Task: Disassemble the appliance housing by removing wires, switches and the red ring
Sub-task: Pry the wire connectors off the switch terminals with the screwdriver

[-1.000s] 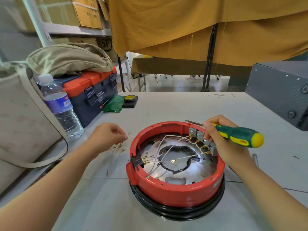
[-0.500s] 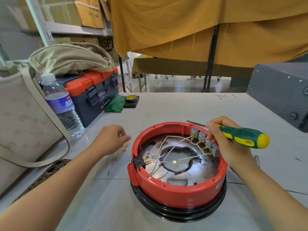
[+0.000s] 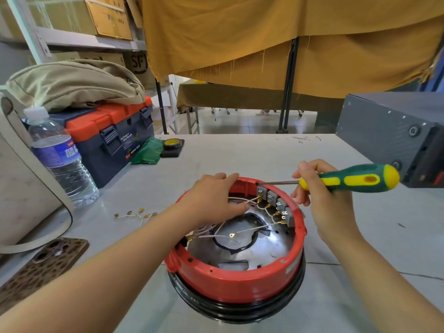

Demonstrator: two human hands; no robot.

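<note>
Housing: we see the round red plastic ring (image 3: 236, 282) on its black base (image 3: 237, 311), at the desk's (image 3: 240, 152) near edge.
Switches: grey block switches (image 3: 274, 200) line the ring's far-right inner wall, thin white wires (image 3: 249, 229) attached.
Left hand (image 3: 213, 198): fingers straight, reaching into the ring onto the wires.
Right hand (image 3: 324, 195): we see it gripping a green-and-yellow screwdriver (image 3: 348, 180), tip at the top switch.
Left edge: loose white wires with brass terminals (image 3: 135, 213), clear water bottle (image 3: 60, 157), red-and-navy toolbox (image 3: 113, 135).
</note>
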